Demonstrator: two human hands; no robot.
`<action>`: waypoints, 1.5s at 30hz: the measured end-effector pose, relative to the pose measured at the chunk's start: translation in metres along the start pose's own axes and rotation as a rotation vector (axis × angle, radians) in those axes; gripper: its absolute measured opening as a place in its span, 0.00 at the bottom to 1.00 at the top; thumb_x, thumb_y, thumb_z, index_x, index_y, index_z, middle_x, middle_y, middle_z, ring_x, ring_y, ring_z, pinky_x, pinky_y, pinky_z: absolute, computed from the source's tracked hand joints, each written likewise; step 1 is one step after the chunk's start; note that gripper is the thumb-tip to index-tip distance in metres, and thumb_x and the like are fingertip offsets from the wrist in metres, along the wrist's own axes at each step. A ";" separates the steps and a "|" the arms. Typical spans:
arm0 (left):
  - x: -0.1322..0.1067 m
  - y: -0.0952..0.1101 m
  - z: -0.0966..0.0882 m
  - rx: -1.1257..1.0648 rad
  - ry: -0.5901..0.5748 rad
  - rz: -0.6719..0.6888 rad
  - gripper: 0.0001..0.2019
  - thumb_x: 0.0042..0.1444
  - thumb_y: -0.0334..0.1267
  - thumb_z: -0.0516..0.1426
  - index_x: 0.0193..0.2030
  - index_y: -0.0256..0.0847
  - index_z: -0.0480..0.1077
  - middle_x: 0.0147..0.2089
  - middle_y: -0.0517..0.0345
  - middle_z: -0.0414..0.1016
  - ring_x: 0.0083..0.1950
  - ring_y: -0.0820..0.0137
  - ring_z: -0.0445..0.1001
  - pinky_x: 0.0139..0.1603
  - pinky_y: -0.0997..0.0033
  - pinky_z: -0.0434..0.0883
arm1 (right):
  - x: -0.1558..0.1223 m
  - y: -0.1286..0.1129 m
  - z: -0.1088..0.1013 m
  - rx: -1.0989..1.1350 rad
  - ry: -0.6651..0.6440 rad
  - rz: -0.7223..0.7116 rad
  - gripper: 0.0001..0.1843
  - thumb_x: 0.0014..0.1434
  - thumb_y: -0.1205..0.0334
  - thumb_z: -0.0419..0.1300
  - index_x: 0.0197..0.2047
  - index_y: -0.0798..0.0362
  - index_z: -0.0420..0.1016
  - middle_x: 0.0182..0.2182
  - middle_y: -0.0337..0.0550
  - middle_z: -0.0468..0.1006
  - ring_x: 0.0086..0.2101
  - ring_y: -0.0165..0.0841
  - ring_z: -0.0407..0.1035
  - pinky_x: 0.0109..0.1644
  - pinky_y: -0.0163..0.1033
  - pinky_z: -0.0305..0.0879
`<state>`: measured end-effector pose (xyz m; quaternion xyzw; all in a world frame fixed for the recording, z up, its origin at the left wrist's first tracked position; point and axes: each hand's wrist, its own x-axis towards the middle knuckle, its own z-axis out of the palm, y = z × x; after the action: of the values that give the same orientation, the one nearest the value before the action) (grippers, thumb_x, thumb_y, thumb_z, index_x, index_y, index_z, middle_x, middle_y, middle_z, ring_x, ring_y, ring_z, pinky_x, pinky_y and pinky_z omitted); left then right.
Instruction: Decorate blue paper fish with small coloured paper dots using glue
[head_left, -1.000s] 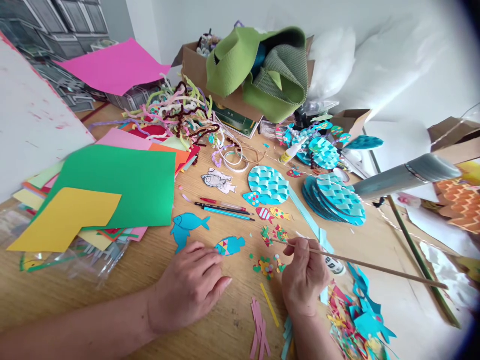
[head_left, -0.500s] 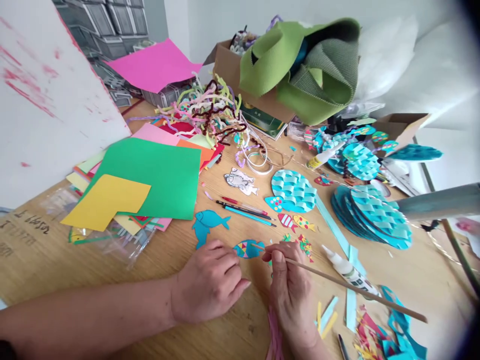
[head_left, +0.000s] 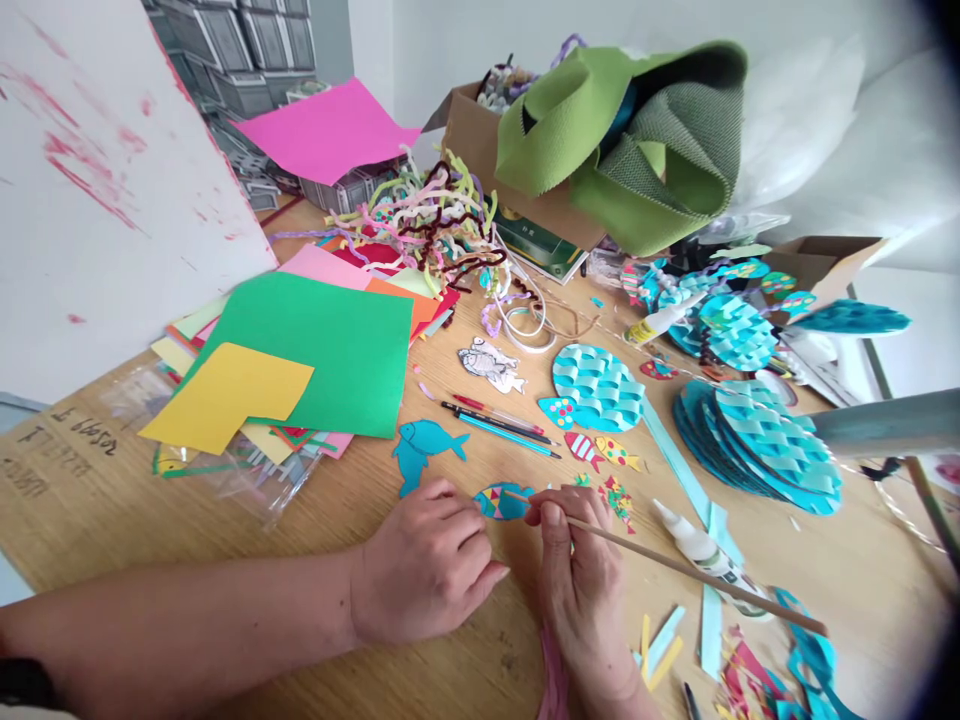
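My right hand (head_left: 581, 575) pinches a thin wooden stick (head_left: 697, 573) between thumb and fingers. The stick's tip rests over a small blue paper fish (head_left: 495, 502) decorated with coloured triangles, its far end slanting to the lower right. Curled on the wood just left of that fish is my left hand (head_left: 427, 565); its fingertips are tucked under, and whether they hold anything is hidden. Beyond it lie blue fish-shaped cutouts (head_left: 427, 445). Tiny coloured paper scraps (head_left: 619, 500) are scattered beside my right fingers, and pink strips (head_left: 553, 675) show under my right wrist.
A white glue bottle (head_left: 701, 550) lies to the right, under the stick's line. Woven blue discs (head_left: 772, 440) are stacked behind it. Pencils (head_left: 502, 428) lie ahead. Coloured sheets (head_left: 322, 340) cover the left, with pipe cleaners (head_left: 427, 215) and green felt (head_left: 622, 140) at the back.
The view has shifted slightly, so the table's contents appear a little farther right. The stick's rear end has swung slightly left. Both hands keep nearly the same pose beside the decorated fish.
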<state>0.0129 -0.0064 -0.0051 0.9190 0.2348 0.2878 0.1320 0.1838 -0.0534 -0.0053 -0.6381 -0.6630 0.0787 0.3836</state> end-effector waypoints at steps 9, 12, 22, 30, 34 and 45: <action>-0.001 0.000 0.001 0.000 0.006 0.000 0.12 0.59 0.37 0.54 0.25 0.37 0.65 0.27 0.56 0.71 0.33 0.70 0.70 0.40 0.64 0.64 | 0.000 0.001 0.001 0.019 -0.010 0.009 0.08 0.64 0.68 0.49 0.35 0.51 0.67 0.29 0.39 0.71 0.34 0.33 0.63 0.41 0.42 0.56; 0.000 0.000 0.001 -0.001 0.010 0.002 0.12 0.59 0.36 0.54 0.25 0.37 0.65 0.27 0.56 0.71 0.33 0.69 0.70 0.39 0.64 0.64 | 0.001 0.001 0.002 0.020 -0.005 -0.002 0.08 0.64 0.69 0.49 0.35 0.51 0.67 0.30 0.39 0.71 0.34 0.33 0.63 0.41 0.42 0.56; 0.000 0.000 0.001 -0.001 0.012 0.002 0.12 0.59 0.37 0.54 0.25 0.37 0.65 0.27 0.56 0.71 0.33 0.69 0.70 0.39 0.64 0.64 | 0.002 0.000 0.001 0.007 -0.005 -0.012 0.09 0.65 0.68 0.48 0.35 0.50 0.67 0.29 0.39 0.71 0.34 0.33 0.63 0.40 0.43 0.57; 0.000 0.000 0.001 0.001 0.008 0.003 0.12 0.59 0.37 0.54 0.25 0.37 0.65 0.27 0.56 0.71 0.33 0.70 0.70 0.39 0.65 0.64 | 0.002 -0.001 0.001 0.001 -0.010 -0.025 0.09 0.64 0.68 0.48 0.35 0.50 0.67 0.29 0.39 0.71 0.33 0.33 0.63 0.40 0.43 0.57; 0.000 0.000 0.001 0.001 0.009 0.003 0.12 0.58 0.37 0.55 0.25 0.37 0.65 0.27 0.57 0.71 0.33 0.70 0.70 0.39 0.64 0.64 | 0.002 -0.001 0.001 0.012 -0.012 -0.036 0.08 0.64 0.70 0.49 0.35 0.51 0.66 0.29 0.39 0.71 0.34 0.33 0.62 0.40 0.43 0.57; 0.000 0.000 0.001 0.007 0.010 0.002 0.12 0.58 0.37 0.55 0.24 0.38 0.65 0.26 0.57 0.70 0.32 0.70 0.69 0.38 0.64 0.64 | 0.003 -0.001 0.001 -0.007 -0.001 -0.045 0.08 0.64 0.69 0.49 0.36 0.50 0.67 0.29 0.39 0.71 0.33 0.33 0.63 0.40 0.43 0.57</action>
<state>0.0132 -0.0064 -0.0060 0.9183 0.2356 0.2916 0.1274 0.1830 -0.0506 -0.0046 -0.6244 -0.6775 0.0680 0.3829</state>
